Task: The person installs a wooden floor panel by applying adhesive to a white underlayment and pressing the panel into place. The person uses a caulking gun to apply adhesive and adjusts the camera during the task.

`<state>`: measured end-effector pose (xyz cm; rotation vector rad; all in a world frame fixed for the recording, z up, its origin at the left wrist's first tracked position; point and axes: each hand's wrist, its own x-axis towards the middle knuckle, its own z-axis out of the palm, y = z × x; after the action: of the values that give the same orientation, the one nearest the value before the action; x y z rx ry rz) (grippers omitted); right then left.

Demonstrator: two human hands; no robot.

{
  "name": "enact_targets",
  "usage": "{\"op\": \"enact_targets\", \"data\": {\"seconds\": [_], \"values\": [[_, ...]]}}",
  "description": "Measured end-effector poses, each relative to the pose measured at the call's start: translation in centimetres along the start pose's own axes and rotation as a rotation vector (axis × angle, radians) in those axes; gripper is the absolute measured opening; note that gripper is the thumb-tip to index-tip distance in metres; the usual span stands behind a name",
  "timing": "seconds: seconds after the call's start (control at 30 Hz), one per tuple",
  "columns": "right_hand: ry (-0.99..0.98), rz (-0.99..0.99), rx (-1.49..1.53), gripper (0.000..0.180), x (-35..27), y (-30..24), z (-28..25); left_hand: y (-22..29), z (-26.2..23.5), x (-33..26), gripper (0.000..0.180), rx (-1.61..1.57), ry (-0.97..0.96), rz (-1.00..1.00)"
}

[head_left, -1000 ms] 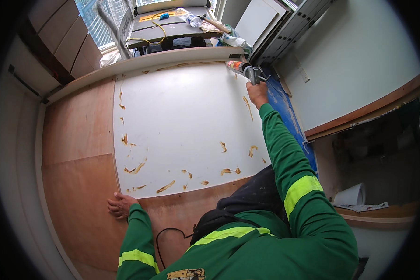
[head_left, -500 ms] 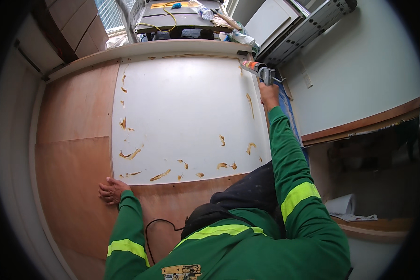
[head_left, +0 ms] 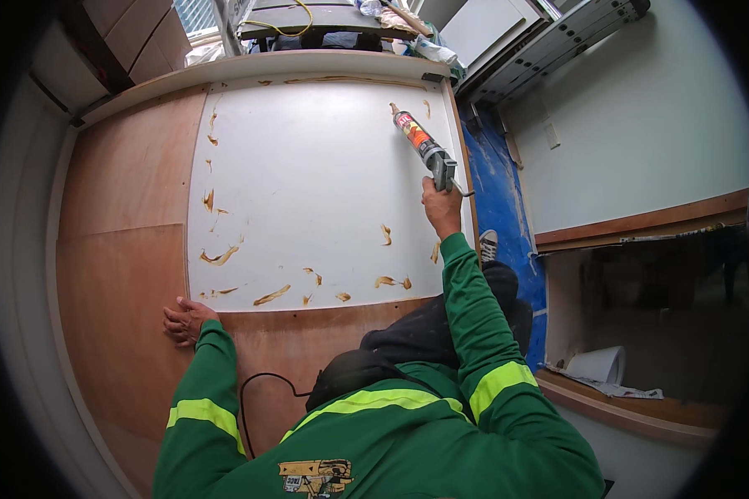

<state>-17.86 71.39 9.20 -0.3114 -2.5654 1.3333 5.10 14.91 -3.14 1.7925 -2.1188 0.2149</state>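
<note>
My right hand [head_left: 443, 208] is wrapped round the handle of a caulking gun [head_left: 423, 148] loaded with a red, orange and black cartridge. Its nozzle, with a brown tip, points away from me over the far right part of a white panel [head_left: 308, 179]. Whether the tip touches the panel, I cannot tell. Smears of brown adhesive [head_left: 272, 294] lie in patches along the panel's edges. My left hand [head_left: 189, 322] rests open with its fingers a little apart on a reddish plywood sheet [head_left: 121, 283], beside the white panel's near left corner.
A raised white ledge [head_left: 250, 68] bounds the far side. Beyond it stands a dark platform [head_left: 308, 18] with a yellow cord. Blue sheeting [head_left: 503, 195] covers a strip at the right, near a metal ladder-like frame [head_left: 549, 54]. A black cable [head_left: 262, 376] curls beside my body.
My right hand has brought the caulking gun left and nearer, from the far right edge to over the white panel. My left hand stays on the plywood. A shoe now shows at the right.
</note>
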Motion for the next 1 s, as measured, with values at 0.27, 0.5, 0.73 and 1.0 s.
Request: {"op": "enact_targets", "data": {"seconds": [0.27,0.5,0.73,1.0], "values": [[-0.003,0.267,0.086,0.024,-1.5,-5.0,-5.1,-1.2,0.3,0.0,0.068,0.022,0.038,-0.003],[0.049,0.221,-0.096,0.03,-8.2,-1.0,-8.5,-0.9,0.2,0.1,0.069,0.011,0.012,-0.019],[0.029,0.28,0.035,0.033,-7.8,-3.8,-7.0,-1.2,0.7,0.4,0.069,-0.008,0.003,-0.021],[-0.033,-0.226,-0.093,0.029,-0.6,-4.4,5.8,0.1,-1.1,0.1,0.067,0.0,-0.01,0.002]]}}
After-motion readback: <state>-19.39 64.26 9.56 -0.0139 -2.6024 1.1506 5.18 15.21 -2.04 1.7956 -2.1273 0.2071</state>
